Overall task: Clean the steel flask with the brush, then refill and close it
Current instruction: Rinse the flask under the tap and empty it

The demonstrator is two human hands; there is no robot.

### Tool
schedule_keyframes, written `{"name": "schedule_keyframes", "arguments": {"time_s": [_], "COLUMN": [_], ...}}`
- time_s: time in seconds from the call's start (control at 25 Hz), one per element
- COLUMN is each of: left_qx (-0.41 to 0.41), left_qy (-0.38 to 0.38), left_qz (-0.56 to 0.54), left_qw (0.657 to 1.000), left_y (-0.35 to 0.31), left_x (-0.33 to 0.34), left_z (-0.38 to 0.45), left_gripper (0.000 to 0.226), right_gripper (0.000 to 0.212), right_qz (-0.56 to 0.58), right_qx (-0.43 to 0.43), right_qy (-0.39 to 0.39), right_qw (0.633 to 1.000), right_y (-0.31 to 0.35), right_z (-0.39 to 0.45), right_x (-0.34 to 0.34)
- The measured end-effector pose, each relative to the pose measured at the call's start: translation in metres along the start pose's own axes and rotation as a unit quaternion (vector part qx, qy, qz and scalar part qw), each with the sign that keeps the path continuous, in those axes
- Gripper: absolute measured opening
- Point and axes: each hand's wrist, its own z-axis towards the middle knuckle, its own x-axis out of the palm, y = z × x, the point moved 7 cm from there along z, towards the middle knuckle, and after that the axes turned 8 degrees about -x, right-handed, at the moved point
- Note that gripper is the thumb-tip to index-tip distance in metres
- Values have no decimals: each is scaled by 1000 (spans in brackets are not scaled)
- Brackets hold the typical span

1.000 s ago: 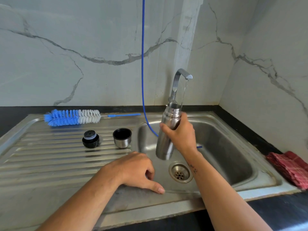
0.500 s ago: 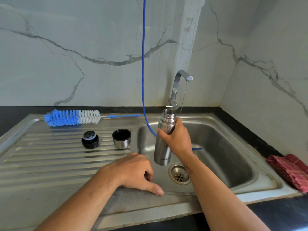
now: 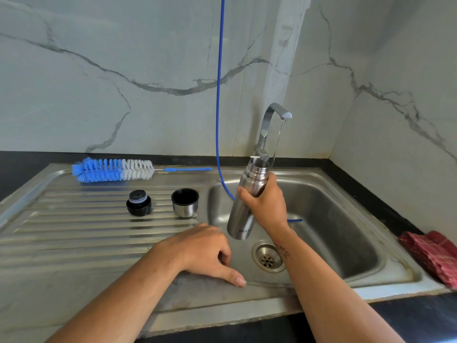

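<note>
Flask held under the running tap, mid-frame.
The right hand (image 3: pixel 265 206) wrapped its grip round the tilted steel flask (image 3: pixel 243 209), mouth near the tap's (image 3: pixel 272 120) thin stream; the left hand (image 3: pixel 205 251), loosely curled and empty, braced on the sink (image 3: pixel 371 280) rim.

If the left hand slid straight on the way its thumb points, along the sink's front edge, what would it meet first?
Most likely the right forearm, which crosses the steel sink's front rim just ahead of the left hand. Depth is unclear, so the thumb might pass beneath it.
</note>
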Motion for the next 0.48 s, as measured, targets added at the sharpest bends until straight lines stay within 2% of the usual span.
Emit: {"name": "schedule_keyframes", "arguments": {"time_s": [0.12, 0.24, 0.36, 0.48], "left_qx": [-2, -2, -5, -5], "left_qy": [7, 3, 6, 0], "left_qz": [-4, -1, -4, -1], "left_qw": [1000, 1000, 1000, 1000], "left_y": [-1, 2, 0, 2], "left_x": [3, 2, 3, 2], "left_z": [0, 1, 0, 1], "left_gripper": [90, 90, 90, 89], "right_gripper": [52, 53, 52, 53], "right_qz": [-9, 11, -17, 22], "right_qx": [6, 2, 5, 4], "right_qy": [21, -4, 27, -8], "right_qw": [1000, 1000, 999, 1000], "right_y": [0, -3, -4, -6], "right_z": [0, 0, 1, 2], "right_x": [0, -3, 1, -1]}}
